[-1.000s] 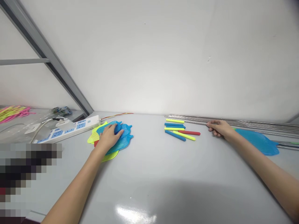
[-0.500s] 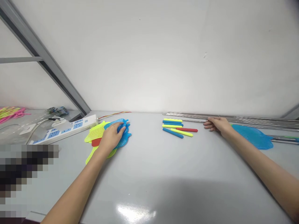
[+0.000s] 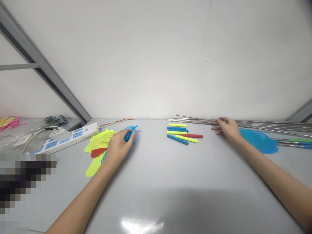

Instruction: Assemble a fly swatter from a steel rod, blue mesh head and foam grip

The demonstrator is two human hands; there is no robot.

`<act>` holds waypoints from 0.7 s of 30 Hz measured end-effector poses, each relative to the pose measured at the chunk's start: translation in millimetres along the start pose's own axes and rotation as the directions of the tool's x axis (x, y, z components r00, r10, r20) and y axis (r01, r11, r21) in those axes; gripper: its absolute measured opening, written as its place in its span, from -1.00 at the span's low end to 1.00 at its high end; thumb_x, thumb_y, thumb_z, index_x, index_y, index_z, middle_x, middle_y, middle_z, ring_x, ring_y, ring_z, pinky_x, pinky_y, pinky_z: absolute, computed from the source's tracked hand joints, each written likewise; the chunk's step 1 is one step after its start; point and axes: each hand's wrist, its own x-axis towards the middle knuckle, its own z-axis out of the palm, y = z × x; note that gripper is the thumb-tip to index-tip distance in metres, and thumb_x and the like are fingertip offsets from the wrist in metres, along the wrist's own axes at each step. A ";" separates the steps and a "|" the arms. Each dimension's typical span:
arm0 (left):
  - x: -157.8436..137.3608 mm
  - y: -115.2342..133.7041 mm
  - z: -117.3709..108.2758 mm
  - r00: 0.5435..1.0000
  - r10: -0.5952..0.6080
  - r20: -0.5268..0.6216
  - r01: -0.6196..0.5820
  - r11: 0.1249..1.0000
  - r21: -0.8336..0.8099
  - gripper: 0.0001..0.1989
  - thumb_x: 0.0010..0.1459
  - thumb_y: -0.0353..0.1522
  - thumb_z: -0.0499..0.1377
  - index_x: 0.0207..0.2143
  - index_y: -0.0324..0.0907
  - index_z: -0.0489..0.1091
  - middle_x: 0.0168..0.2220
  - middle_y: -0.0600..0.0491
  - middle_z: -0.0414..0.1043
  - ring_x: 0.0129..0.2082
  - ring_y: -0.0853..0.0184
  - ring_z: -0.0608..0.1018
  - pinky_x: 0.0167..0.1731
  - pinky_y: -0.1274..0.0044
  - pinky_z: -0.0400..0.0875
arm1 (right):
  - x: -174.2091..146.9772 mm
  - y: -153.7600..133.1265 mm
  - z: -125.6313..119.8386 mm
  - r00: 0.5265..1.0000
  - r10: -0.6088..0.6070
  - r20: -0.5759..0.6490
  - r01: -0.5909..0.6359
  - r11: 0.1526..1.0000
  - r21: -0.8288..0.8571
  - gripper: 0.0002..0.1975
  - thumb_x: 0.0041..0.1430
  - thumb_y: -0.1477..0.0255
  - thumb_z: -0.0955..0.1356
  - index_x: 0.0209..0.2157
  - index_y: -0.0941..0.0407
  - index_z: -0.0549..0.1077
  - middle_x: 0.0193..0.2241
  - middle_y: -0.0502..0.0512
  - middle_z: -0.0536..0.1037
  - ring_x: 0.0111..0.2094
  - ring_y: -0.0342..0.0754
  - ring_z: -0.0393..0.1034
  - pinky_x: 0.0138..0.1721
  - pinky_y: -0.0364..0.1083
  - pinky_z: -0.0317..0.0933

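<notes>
My left hand [image 3: 119,144] is closed around a blue fly swatter head [image 3: 132,128] at the left, its thumb and fingers gripping the mesh. Under and beside the hand lie yellow swatter heads [image 3: 102,142] and a red one [image 3: 98,152]. Over by the wall, my right hand [image 3: 227,129] pinches a thin metal rod [image 3: 190,116], whose left end is raised off the bundle of metal rods [image 3: 280,125]. Between the hands lie several loose handles in yellow [image 3: 177,125], blue [image 3: 177,139] and red [image 3: 195,136].
Blue swatters [image 3: 259,140] with rods and handles attached lie stacked at the right, beneath my right forearm. A white power strip [image 3: 73,138] with a plug stands at the left. Behind it are clear plastic bags and pink and yellow pieces [image 3: 11,123]. A grey wall backs the table.
My left hand has drawn a blue swatter head slightly away from the pile, uncovering more of the yellow and red ones. The rod in my right hand has been lifted at its left end.
</notes>
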 end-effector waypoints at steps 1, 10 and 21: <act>-0.8 2.6 -0.7 1.000 0.010 -0.003 -0.010 1.000 -0.003 -0.66 0.12 -0.17 -0.08 -0.22 -0.16 0.34 -0.24 -0.02 0.42 -0.23 0.18 0.42 -0.22 0.43 0.25 | 0.1 0.4 -0.3 1.000 -0.016 -0.005 0.016 1.000 -0.002 -0.91 0.04 0.41 0.27 -0.38 0.13 0.33 -0.31 0.17 0.52 -0.47 -0.07 0.45 -0.71 -0.23 0.28; -14.6 34.2 -0.6 0.986 0.159 0.053 -0.158 0.987 -0.037 -0.68 0.14 -0.19 -0.07 -0.26 -0.17 0.37 -0.25 -0.01 0.42 -0.19 0.21 0.41 -0.15 0.44 0.21 | 4.9 7.2 -0.8 0.995 -0.070 -0.070 0.073 0.997 0.037 -0.94 0.02 0.45 0.26 -0.42 0.09 0.36 -0.42 0.08 0.54 -0.27 -0.06 0.41 -0.57 -0.25 0.33; -21.8 42.4 3.0 0.940 0.282 0.193 -0.274 0.959 -0.069 -0.79 0.10 -0.25 0.01 -0.31 -0.14 0.37 -0.30 0.01 0.42 -0.25 0.20 0.42 -0.22 0.41 0.25 | 3.0 4.9 1.3 0.984 0.053 -0.171 -0.020 0.982 0.189 -0.86 0.03 0.56 0.18 -0.38 0.10 0.31 -0.32 0.11 0.50 -0.20 -0.09 0.39 -0.49 -0.23 0.36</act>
